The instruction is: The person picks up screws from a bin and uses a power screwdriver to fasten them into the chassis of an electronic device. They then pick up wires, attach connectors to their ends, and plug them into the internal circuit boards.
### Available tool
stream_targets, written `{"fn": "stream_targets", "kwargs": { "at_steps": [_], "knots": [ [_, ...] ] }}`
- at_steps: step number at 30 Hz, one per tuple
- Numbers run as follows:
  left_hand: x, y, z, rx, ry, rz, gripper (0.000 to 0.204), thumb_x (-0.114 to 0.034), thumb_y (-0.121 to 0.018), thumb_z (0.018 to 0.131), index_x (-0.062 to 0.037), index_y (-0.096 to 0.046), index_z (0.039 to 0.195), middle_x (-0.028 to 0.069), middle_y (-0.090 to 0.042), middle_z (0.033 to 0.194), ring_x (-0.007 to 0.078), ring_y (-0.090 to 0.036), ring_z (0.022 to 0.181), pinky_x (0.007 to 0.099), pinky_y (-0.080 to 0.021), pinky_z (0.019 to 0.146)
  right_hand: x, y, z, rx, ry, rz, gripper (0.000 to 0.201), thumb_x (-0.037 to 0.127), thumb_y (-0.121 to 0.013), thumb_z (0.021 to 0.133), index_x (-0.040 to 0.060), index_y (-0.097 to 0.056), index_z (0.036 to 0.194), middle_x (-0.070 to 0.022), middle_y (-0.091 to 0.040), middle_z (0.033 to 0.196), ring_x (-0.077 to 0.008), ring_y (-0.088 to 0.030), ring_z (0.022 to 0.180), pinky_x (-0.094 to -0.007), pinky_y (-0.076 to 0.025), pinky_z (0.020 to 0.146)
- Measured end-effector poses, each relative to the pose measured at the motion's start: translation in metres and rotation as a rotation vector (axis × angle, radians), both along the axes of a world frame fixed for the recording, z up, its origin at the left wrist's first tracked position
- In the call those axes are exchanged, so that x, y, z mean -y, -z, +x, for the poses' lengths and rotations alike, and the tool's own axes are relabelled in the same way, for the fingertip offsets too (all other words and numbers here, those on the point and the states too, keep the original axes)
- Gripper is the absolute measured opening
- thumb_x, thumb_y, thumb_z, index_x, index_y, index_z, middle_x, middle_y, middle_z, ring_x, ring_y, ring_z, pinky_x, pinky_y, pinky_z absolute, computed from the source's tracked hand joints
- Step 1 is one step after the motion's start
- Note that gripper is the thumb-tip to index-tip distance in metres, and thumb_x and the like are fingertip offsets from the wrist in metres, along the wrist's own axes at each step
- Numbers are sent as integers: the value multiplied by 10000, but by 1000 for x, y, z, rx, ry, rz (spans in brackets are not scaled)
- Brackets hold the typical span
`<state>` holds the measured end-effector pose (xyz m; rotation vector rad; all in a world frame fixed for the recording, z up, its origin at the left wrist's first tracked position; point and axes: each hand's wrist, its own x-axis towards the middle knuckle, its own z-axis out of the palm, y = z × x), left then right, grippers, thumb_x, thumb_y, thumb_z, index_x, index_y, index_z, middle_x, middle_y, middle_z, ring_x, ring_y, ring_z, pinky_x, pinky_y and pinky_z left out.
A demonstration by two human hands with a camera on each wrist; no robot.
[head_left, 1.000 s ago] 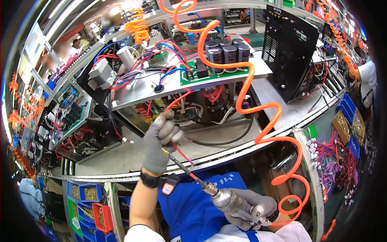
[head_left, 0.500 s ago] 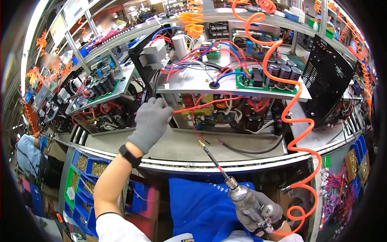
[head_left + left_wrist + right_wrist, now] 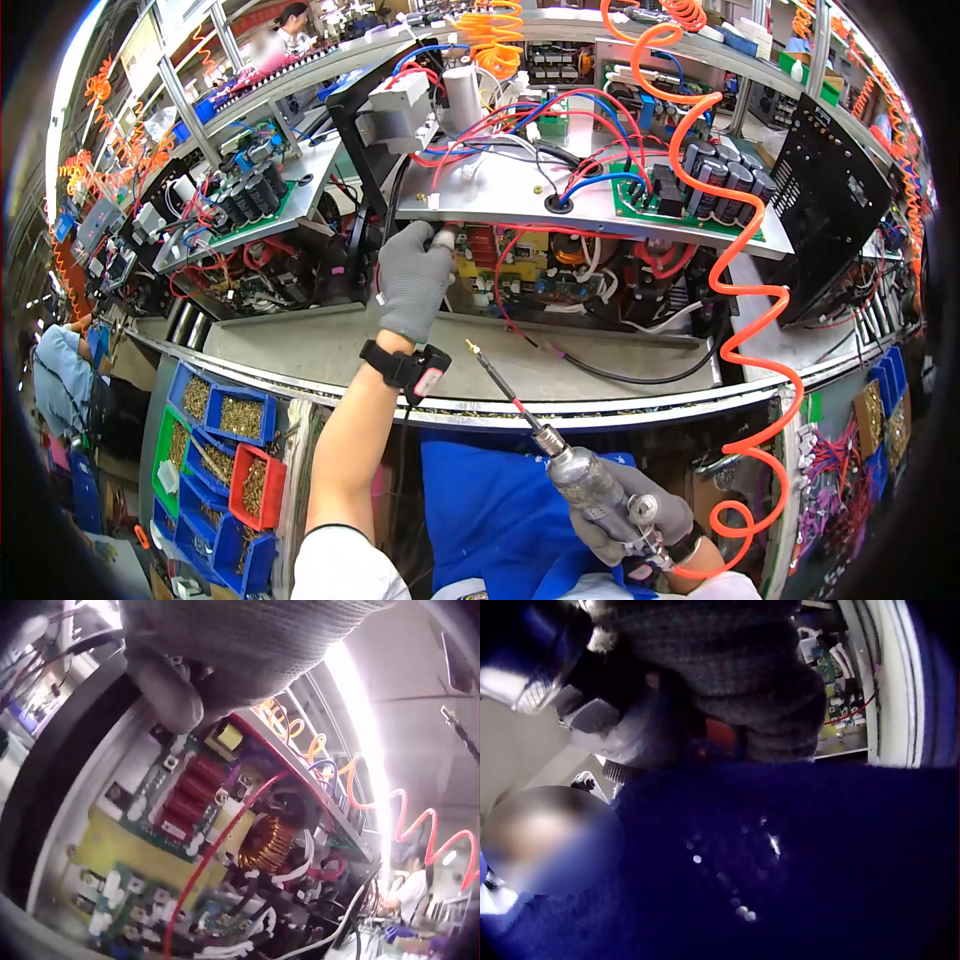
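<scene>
My gloved left hand [image 3: 412,285] reaches to the left front of the chassis, its fingers just under the edge of the metal plate [image 3: 480,205]. They hold a red wire [image 3: 540,229] that runs rightward along that edge; its end is hidden by the fingers. In the left wrist view the thumb and curled fingers hang over a circuit board with red components [image 3: 193,791] and a copper coil [image 3: 266,844]. My gloved right hand [image 3: 655,505] grips a pneumatic screwdriver [image 3: 585,480] low in front of the blue apron. A brass-coloured screw [image 3: 470,345] sits on its bit tip, pointing up and left.
An orange coiled air hose [image 3: 735,290] hangs across the right side. Capacitors [image 3: 725,180] and loose wires stand on the plate, with a black panel [image 3: 835,200] upright at right. Blue and red bins [image 3: 255,485] of small hardware sit lower left. A black cable [image 3: 640,378] lies in front.
My left hand first drew the red wire out leftward, then brought it up to the plate's edge. The right hand keeps its grip on the screwdriver, whose screw stays on the tip.
</scene>
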<state>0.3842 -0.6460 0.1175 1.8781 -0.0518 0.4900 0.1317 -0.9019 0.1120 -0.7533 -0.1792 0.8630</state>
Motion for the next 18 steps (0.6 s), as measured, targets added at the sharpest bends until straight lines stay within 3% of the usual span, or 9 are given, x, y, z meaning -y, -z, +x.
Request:
{"fn": "stream_targets", "kwargs": {
  "at_steps": [3,4,8,14,18],
  "knots": [
    [0,3,0,-5,76,-141,228,-149,-644,919,27,-614,778,44,-605,633,89,-589,510,238,-498,464,-9,6,5,10,27,3,994,656,-741,695,-25,-373,1319,-124,-547,725,-140,-544,511,-260,-464,443],
    [0,3,0,-7,91,-149,209,-82,-610,934,26,-597,755,50,-597,674,96,-613,541,223,-472,444,-13,4,7,-3,47,-11,978,643,-736,699,-23,-377,1319,-122,-552,733,-141,-546,511,-255,-463,457],
    [3,-4,-4,-49,87,-159,202,-88,-605,921,26,-603,753,41,-590,646,103,-629,537,230,-466,431,-27,1,23,49,111,-28,874,589,-657,794,-24,-363,1345,-120,-561,761,-154,-571,528,-257,-471,472],
    [1,-11,-1,98,-11,150,258,-115,-639,871,45,-583,676,20,-476,507,67,-493,444,283,-370,399,-48,2,52,88,166,-131,579,492,-522,924,72,-423,1309,-96,-569,820,-153,-581,601,-297,-513,516],
    [-1,-10,-1,37,-13,131,253,-134,-665,865,35,-597,689,42,-488,488,98,-471,425,295,-366,417,-62,3,69,28,193,-176,454,464,-450,970,121,-452,1268,-64,-563,822,-148,-578,619,-302,-520,554]
  ]
}}
